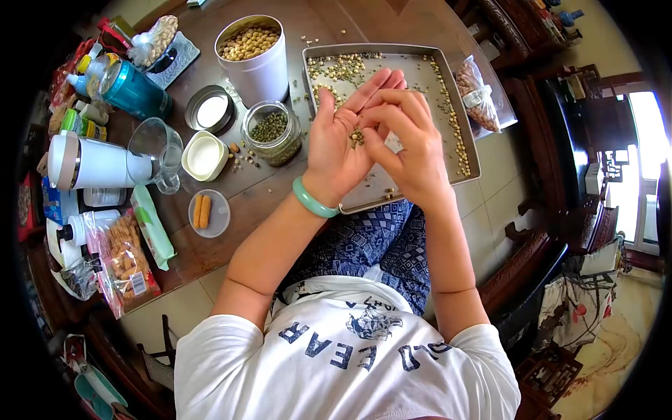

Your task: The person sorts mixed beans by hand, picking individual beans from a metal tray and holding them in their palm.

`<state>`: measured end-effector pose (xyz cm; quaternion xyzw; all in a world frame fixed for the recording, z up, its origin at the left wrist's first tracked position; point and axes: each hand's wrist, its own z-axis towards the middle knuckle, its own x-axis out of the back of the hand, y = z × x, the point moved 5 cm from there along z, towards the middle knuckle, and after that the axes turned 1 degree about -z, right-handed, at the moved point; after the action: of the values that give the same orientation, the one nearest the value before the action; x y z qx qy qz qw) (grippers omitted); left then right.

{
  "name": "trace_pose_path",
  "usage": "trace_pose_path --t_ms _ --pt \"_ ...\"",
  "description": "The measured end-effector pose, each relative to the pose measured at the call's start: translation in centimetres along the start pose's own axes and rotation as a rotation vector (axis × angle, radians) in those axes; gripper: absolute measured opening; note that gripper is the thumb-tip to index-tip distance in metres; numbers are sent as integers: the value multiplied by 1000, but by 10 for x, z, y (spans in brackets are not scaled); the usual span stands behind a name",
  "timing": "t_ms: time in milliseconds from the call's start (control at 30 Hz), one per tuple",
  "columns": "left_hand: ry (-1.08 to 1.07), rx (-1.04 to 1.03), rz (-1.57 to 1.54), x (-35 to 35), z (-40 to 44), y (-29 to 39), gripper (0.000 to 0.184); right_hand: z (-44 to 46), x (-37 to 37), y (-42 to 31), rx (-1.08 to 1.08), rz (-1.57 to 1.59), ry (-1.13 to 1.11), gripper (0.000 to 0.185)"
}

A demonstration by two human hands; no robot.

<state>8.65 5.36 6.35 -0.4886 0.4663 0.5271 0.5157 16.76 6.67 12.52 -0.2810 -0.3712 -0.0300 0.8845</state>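
My left hand (336,143), palm up and fingers stretched out, carries a small heap of green and yellowish beans (356,136). Above that palm my right hand (409,143) is closed in a pinch with its fingertips close to the beans; whatever is between them is too small to make out. Both hands are over a shallow metal tray (392,49) with loose beans (343,68) scattered mainly along its far left and right sides. To the left stand an open glass jar of green beans (270,129) and a tall white canister of yellow beans (250,43).
Left on the table are a dark round lid (211,110), a square white lid (204,155), a glass pitcher (157,150), a teal can (133,89) and a dish with two brown sticks (201,212). A bag of peanuts (478,98) lies right of the tray.
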Motion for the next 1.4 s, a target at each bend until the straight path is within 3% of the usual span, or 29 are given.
trace_pose_path --t_ms 67,467,833,1267,1400 --pt "23 -7 15 1 1 0 78 -3 4 7 -135 101 31 17" --pt "-1 11 96 5 2 -2 80 -9 0 -3 -13 20 -61 16" --pt "56 77 113 16 2 -10 80 -6 -1 2 -217 43 -230 19" --pt "61 65 92 18 0 -12 74 -13 -14 3 -214 -61 -183 20" --pt "84 69 62 23 -1 -11 67 -18 -6 12 -361 186 -51 18"
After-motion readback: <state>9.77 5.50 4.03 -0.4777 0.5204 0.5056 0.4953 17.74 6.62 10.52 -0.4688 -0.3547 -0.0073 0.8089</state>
